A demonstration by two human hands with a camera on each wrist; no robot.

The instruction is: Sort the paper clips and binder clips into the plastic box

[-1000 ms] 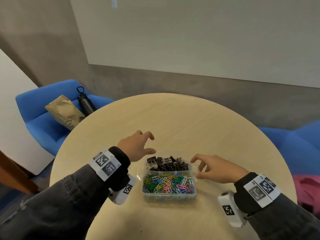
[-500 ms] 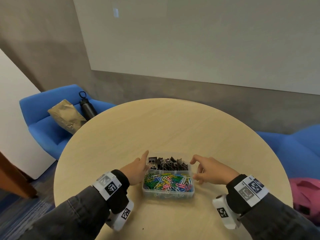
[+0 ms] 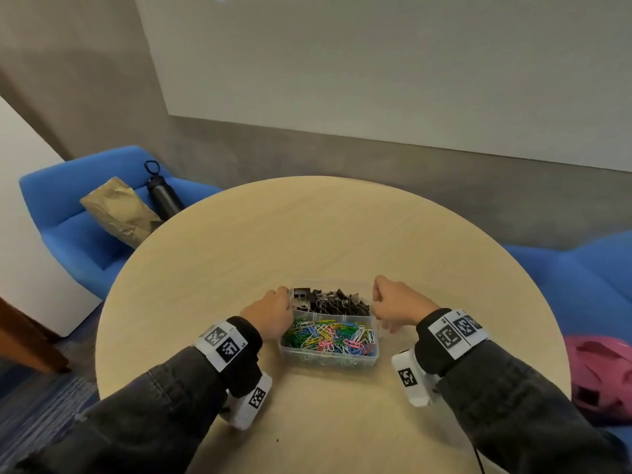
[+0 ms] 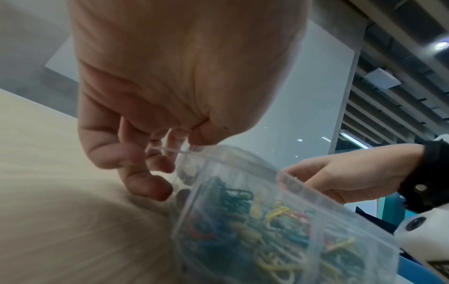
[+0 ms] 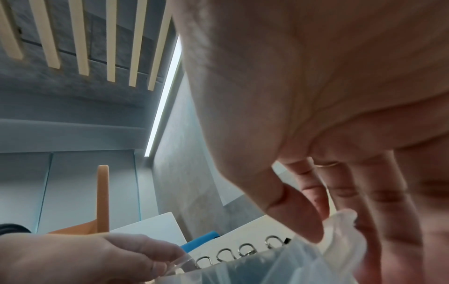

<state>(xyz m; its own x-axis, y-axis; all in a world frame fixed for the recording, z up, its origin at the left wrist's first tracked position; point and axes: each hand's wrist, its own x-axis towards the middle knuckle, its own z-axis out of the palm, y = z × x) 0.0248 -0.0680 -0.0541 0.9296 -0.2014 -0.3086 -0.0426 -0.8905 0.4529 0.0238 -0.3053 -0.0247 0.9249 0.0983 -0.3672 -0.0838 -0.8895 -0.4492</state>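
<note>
A clear plastic box (image 3: 329, 360) sits on the round table near its front. Its far compartment holds black binder clips (image 3: 330, 302); its near compartment holds coloured paper clips (image 3: 330, 338). My left hand (image 3: 272, 314) grips the box's left wall, thumb on the rim and fingers curled down the outside (image 4: 136, 169). My right hand (image 3: 393, 304) grips the right wall the same way, thumb over the rim in the right wrist view (image 5: 298, 217). The box (image 4: 279, 221) fills the lower right of the left wrist view.
The light wooden table (image 3: 342, 227) stretches beyond the box. A blue armchair (image 3: 75, 234) at the back left holds a brown paper bag (image 3: 119, 210) and a black bottle (image 3: 162, 193). A pink item (image 3: 602, 378) lies on blue seating at the right.
Both hands came down from hovering beside the box and closed on its left and right walls. The head view tilted slightly, so the table sits lower in the picture.
</note>
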